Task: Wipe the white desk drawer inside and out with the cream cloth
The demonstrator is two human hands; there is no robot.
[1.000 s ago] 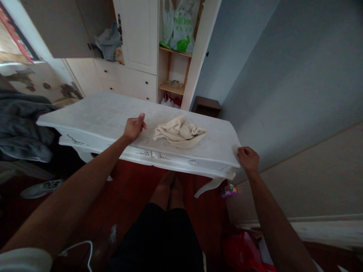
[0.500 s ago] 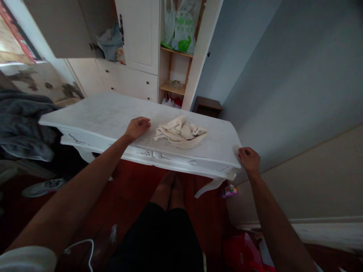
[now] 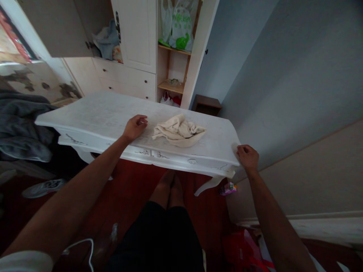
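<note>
A crumpled cream cloth [image 3: 180, 131] lies on the white table [image 3: 104, 109], right of its middle. To the left of the cloth is my left hand [image 3: 136, 126], over the tabletop near the front edge, its fingers loosely curled and apart with nothing in them. It does not touch the cloth. My right hand [image 3: 248, 155] is at the table's right end, by the front corner. Its fingers are curled together, and whether anything is between them cannot be made out.
Behind the table stands a white wardrobe [image 3: 138, 37] with open doors and plastic bags [image 3: 181, 28] on a shelf. A grey blanket [image 3: 22, 124] is at the left, a wall [image 3: 300, 94] at the right. A red bag [image 3: 241, 249] and a white cable [image 3: 90, 249] lie on the floor.
The whole view has shifted slightly, so the table, cloth and hands appear a little further left. Both hands keep nearly the same pose and place at the table.
</note>
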